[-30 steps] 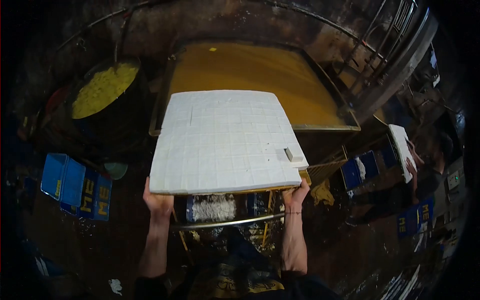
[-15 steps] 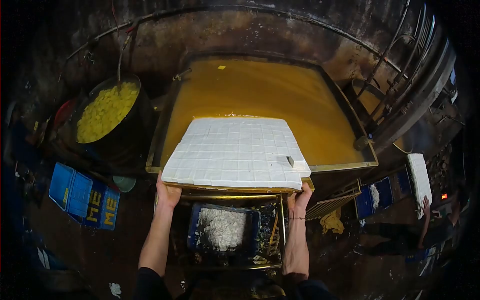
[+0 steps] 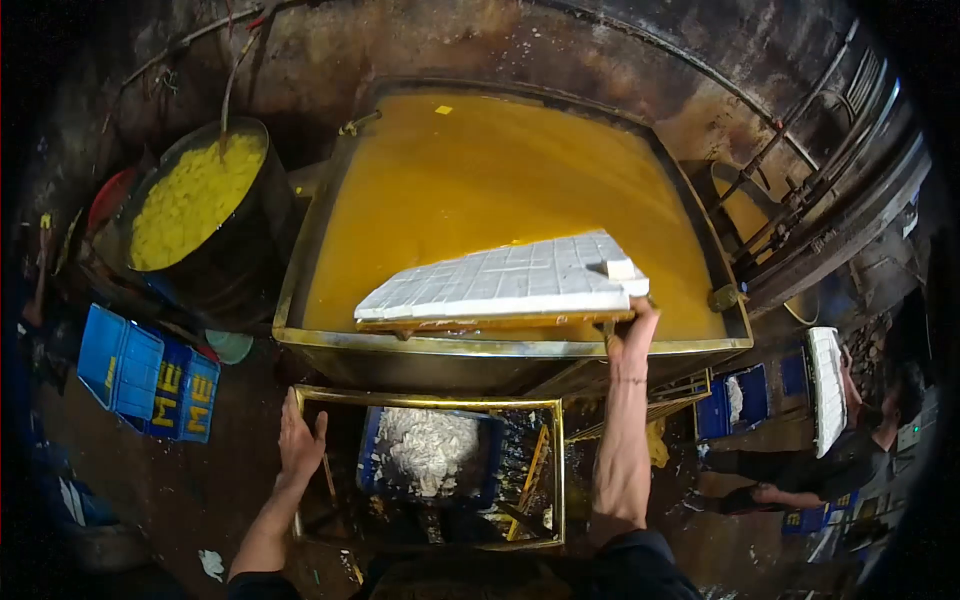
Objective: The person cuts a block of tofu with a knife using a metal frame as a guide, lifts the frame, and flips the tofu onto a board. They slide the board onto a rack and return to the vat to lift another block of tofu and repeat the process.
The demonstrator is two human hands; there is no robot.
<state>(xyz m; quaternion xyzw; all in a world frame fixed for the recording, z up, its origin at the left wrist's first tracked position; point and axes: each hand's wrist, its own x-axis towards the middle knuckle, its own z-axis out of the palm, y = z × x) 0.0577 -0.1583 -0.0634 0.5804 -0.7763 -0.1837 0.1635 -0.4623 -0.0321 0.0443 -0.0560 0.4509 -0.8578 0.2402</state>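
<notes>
While the right hand [image 3: 632, 338] holds the near right corner of the board [image 3: 500, 322], the left hand [image 3: 300, 447] is off it, empty, fingers extended. Head view: right grip closed on the board; left grip wide, near the top left corner of the metal frame [image 3: 430, 404]. The board is tilted above the near side of the vat [image 3: 450, 347]; whether it touches the rim, cannot tell. On it: white slab [image 3: 490, 283], scored into squares, with one loose block [image 3: 620, 269] on top near the right end. Vat holds amber liquid [image 3: 470, 180]; a small yellow piece [image 3: 443, 110] shows toward the far side. Within the frame's outline: blue tray [image 3: 488, 470] with white scraps [image 3: 425, 450]. Left of vat: drum [image 3: 245, 235] of yellow pieces [image 3: 195, 205]; blue crates [image 3: 135, 370] nearer the viewer. Far right: another person [image 3: 845, 465] with a hand at a second white slab [image 3: 828, 390], well apart from both hands.
</notes>
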